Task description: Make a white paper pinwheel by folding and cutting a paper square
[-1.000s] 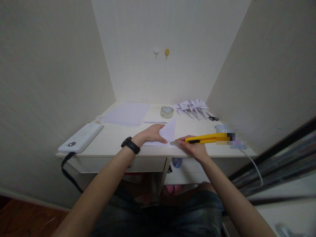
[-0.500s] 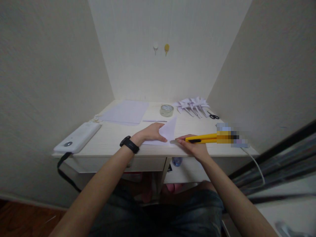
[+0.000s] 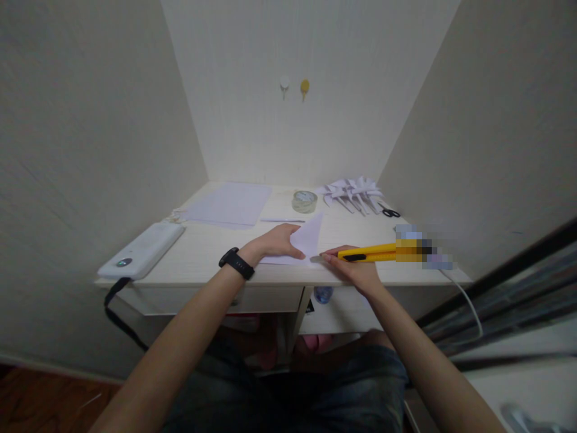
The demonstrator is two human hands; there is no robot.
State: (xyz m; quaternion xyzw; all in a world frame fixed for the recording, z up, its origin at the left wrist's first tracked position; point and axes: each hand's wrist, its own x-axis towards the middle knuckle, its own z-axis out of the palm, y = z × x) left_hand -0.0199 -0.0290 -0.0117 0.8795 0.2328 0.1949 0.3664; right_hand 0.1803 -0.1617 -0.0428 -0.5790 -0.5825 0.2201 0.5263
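My left hand (image 3: 280,242) holds down a folded white sheet of paper (image 3: 309,236) near the desk's front edge, thumb and fingers apart on either side of a raised triangular flap. A black watch is on that wrist. My right hand (image 3: 351,267) is closed on a yellow utility knife (image 3: 368,252), gripped close to its blade end. The blade lies at the paper's lower right corner, and the knife's far end is blurred out by pixels. Whether the blade is inside the fold I cannot tell.
On the white desk (image 3: 216,243) lie a stack of paper (image 3: 229,204), a tape roll (image 3: 305,202), a thin paper stick (image 3: 282,220), several paper pinwheels (image 3: 354,193) and black scissors (image 3: 390,213). A white device (image 3: 142,251) with a strap sits left. Walls enclose three sides.
Almost nothing differs. The knife and my right hand have shifted very slightly; my left hand stays on the paper.
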